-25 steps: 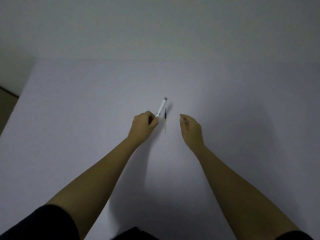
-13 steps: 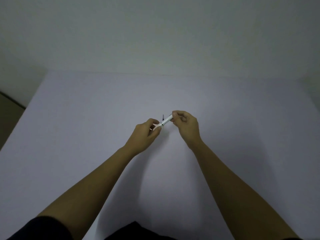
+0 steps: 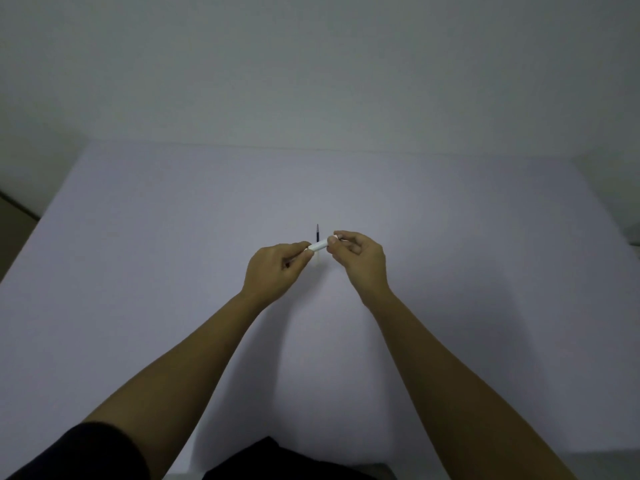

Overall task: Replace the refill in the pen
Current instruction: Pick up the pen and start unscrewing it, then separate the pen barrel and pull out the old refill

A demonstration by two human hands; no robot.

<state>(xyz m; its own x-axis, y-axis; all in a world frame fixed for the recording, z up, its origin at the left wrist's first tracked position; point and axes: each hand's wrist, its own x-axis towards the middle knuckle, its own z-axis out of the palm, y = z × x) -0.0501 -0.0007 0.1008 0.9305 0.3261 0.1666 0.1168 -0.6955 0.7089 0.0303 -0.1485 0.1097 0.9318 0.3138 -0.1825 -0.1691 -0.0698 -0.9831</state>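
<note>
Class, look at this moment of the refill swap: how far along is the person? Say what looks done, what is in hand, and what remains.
Done: little. The spare refill lies on the table, untouched. In hand: the left hand and the right hand each grip an end of the white pen, apparently to open it. Left: open the pen, take out the old refill, fit the spare, close it.

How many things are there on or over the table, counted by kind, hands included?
Pen: 1, held between both hands
Refill: 1, lying on the table behind the pen
Hands: 2, left hand and right hand
Total: 4
</note>
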